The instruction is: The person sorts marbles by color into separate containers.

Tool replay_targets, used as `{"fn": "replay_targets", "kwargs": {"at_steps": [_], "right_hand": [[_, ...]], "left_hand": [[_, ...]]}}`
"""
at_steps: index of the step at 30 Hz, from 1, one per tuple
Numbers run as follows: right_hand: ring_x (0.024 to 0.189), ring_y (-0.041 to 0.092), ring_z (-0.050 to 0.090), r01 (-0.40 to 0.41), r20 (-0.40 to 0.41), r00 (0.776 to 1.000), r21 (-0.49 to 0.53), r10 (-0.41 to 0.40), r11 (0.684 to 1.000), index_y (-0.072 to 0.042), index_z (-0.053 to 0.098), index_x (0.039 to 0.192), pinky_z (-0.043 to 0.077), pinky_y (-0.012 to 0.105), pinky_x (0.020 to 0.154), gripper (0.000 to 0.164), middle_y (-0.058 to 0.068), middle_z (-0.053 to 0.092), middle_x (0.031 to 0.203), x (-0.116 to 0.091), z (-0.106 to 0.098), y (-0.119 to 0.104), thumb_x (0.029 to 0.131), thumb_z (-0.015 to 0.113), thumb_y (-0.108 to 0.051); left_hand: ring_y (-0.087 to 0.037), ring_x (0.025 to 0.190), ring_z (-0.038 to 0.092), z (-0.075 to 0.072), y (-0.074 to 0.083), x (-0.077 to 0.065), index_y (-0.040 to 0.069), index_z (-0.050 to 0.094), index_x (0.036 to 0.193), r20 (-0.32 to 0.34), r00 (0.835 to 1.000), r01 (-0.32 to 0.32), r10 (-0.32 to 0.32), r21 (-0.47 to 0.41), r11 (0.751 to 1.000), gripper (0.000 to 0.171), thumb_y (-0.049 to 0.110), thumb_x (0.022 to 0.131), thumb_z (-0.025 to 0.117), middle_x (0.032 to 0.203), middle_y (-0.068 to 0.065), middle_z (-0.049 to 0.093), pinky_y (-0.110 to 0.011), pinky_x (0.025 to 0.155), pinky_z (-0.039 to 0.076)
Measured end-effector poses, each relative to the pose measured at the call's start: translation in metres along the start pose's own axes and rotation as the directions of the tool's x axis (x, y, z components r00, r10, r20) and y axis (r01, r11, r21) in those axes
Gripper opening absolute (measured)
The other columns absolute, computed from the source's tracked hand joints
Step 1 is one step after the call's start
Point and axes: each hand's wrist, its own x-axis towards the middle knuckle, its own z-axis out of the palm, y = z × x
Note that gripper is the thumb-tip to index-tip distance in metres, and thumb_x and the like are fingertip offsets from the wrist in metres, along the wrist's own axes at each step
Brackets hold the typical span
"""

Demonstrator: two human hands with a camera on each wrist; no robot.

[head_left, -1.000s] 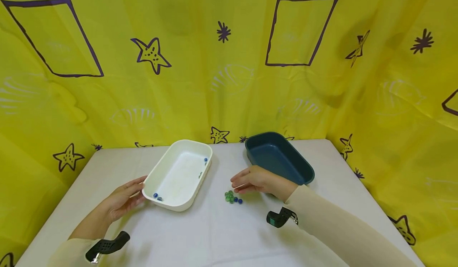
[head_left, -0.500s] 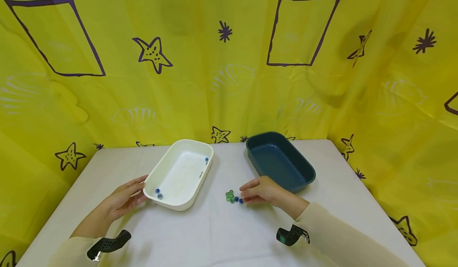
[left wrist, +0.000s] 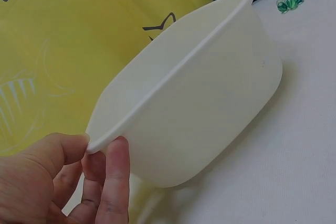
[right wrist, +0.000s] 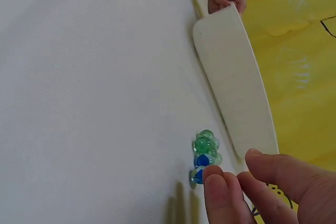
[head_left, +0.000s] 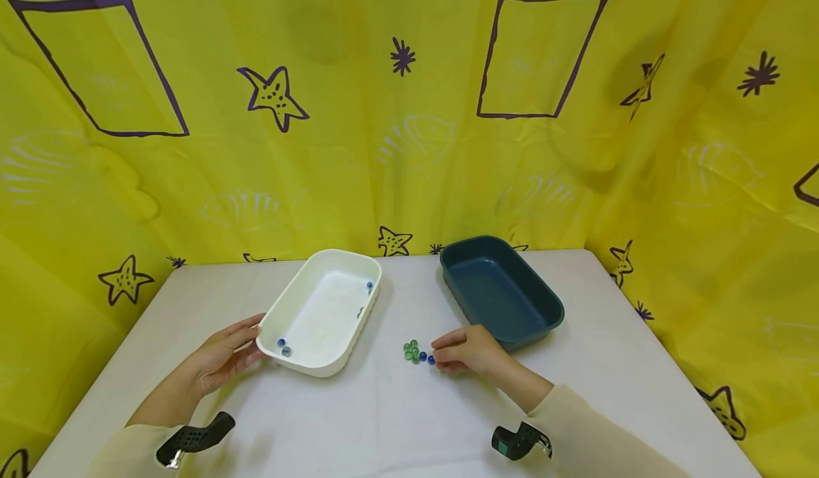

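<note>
Outer blue marble (head_left: pixel 431 359) on the tabletop (head_left: pixel 384 421), right end of a tight group: second blue marble (head_left: pixel 423 356) beside it, green marbles (head_left: pixel 410 350) beyond. Judged handling: approach low from the free side, pinch lightly, spare the neighbours (round glass likely rolls). Right hand (head_left: pixel 472 353): fingers loosely bent, moderate gap, tips at the outer blue marble; contact cannot be told. Left hand (head_left: pixel 222 357): thumb and fingers pinch the rim of the white tray (head_left: pixel 320 314). Dark tray (head_left: pixel 493 286) behind the right hand.
</note>
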Motion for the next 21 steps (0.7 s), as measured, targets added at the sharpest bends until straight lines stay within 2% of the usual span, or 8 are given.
{"fn": "replay_targets", "kwargs": {"at_steps": [8, 12, 21], "right_hand": [[0.070, 0.016, 0.070, 0.060, -0.075, 0.995, -0.025, -0.062, 0.998, 0.012, 0.070, 0.103, 0.062, 0.031, 0.066, 0.023, 0.014, 0.073, 0.085, 0.003, 0.008, 0.015, 0.084, 0.074, 0.000], [0.069, 0.016, 0.070, 0.065, -0.113, 0.991, -0.040, -0.069, 0.997, 0.010, 0.071, 0.102, 0.062, 0.031, 0.066, 0.022, 0.014, 0.074, 0.086, 0.005, 0.010, 0.020, 0.082, 0.075, 0.000], [0.066, 0.014, 0.068, 0.101, -0.133, 0.985, -0.057, -0.108, 0.993, 0.011, 0.072, 0.099, 0.061, 0.028, 0.063, 0.023, 0.016, 0.074, 0.086, 0.008, 0.012, 0.025, 0.079, 0.077, 0.002]], "left_hand": [[-0.007, 0.085, 0.065, 0.000, 0.000, 0.000, 0.041, 0.072, 0.095, -0.028, 1.000, 0.007, -0.006, 0.023, 1.000, 0.022, 0.022, 0.099, 0.060, 0.101, 0.009, 0.066, -0.019, 0.079, 0.058], [-0.007, 0.086, 0.065, 0.000, -0.001, 0.000, 0.040, 0.072, 0.094, -0.026, 1.000, 0.009, -0.009, 0.017, 1.000, 0.022, 0.022, 0.099, 0.061, 0.100, 0.009, 0.066, -0.019, 0.080, 0.058], [-0.007, 0.085, 0.065, -0.001, -0.001, 0.002, 0.040, 0.073, 0.094, -0.014, 1.000, 0.003, -0.003, 0.009, 1.000, 0.024, 0.021, 0.100, 0.059, 0.100, 0.009, 0.065, -0.019, 0.079, 0.058]]}}
